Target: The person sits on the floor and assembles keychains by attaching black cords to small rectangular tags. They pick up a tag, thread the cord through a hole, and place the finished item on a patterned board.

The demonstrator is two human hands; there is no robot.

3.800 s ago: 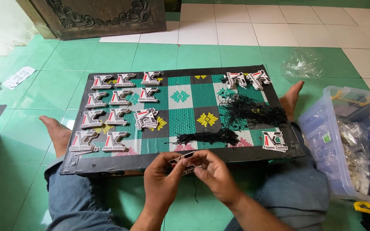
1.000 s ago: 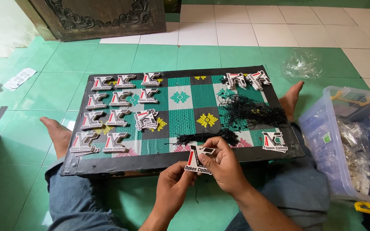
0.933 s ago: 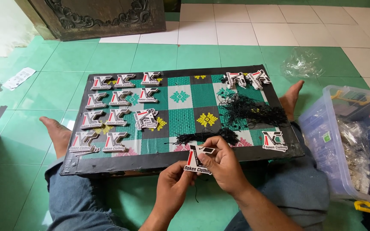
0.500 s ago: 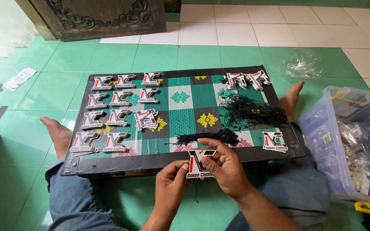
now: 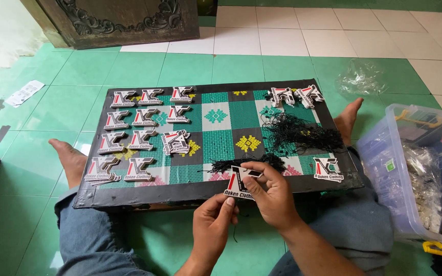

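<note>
A glossy green tiled floor [image 5: 31, 214] gives way to white tiles farther off, beside a dark carved wooden panel [image 5: 124, 20]. Across the lap lies a flat board [image 5: 216, 117] with a woven green checked pattern and black edging. The right hand [image 5: 274, 197] pinches a die-cut card tag [image 5: 241, 182], white, red and black; the left hand [image 5: 213, 225], just below it, closes on its lower edge. Beyond the fingers sits a tangle of black strings [image 5: 303, 135]; rows of tags [image 5: 139, 133] lie left, a clear plastic bin [image 5: 415, 174] right.

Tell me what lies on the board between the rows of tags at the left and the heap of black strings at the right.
Between the tag rows and the black strings, the head view shows only bare patterned board.
</note>
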